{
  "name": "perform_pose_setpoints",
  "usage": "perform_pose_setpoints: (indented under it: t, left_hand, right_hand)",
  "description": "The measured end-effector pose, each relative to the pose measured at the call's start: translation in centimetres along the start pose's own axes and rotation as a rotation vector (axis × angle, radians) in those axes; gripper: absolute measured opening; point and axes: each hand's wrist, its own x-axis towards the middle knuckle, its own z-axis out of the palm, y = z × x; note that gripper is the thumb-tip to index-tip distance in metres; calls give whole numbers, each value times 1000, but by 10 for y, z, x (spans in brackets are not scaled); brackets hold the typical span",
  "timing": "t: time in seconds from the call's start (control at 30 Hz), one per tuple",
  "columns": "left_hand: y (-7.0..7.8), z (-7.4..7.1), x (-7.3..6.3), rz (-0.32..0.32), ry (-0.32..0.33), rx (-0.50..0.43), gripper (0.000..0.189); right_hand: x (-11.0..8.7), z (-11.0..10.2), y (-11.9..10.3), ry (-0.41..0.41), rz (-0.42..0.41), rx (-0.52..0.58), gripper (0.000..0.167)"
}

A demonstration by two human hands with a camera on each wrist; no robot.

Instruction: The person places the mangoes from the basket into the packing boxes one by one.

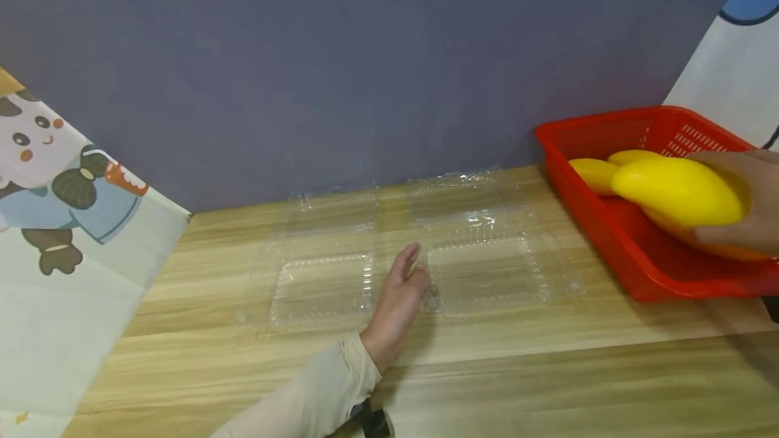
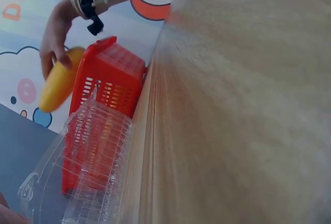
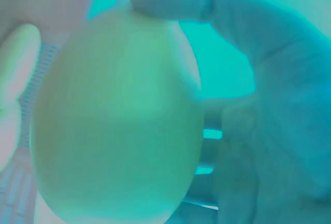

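Note:
My right hand [image 1: 745, 201] grips a large yellow mango [image 1: 675, 188] over the red plastic basket [image 1: 584, 228], thumb on one side and fingers on the other. The right wrist view, heavily tinted, has this mango [image 3: 119, 115] filling its middle. Other yellow mangoes [image 1: 593, 174] lie in the basket. My left hand [image 1: 395, 306] holds nothing, its fingers relaxed beside the near left edge of a clear plastic clamshell box [image 1: 487, 276]; whether they touch it I cannot tell. A second clear clamshell box [image 1: 322, 289] lies to its left. Both boxes have their lids laid back toward the wall.
The wood-grain table [image 1: 487, 384] runs up to a grey wall panel [image 1: 365, 73]. Cartoon-printed panels [image 1: 91, 222] stand at the left and right sides. The basket's raised rim is close to the right box.

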Motion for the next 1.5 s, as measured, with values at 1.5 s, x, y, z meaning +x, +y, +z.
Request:
perform_pose_setpoints:
  t: [1.5]
  left_hand:
    - [1,1,4,-21,2,-90,54]
  right_hand:
    - [-23,16,-186,-49,-667,37,84]
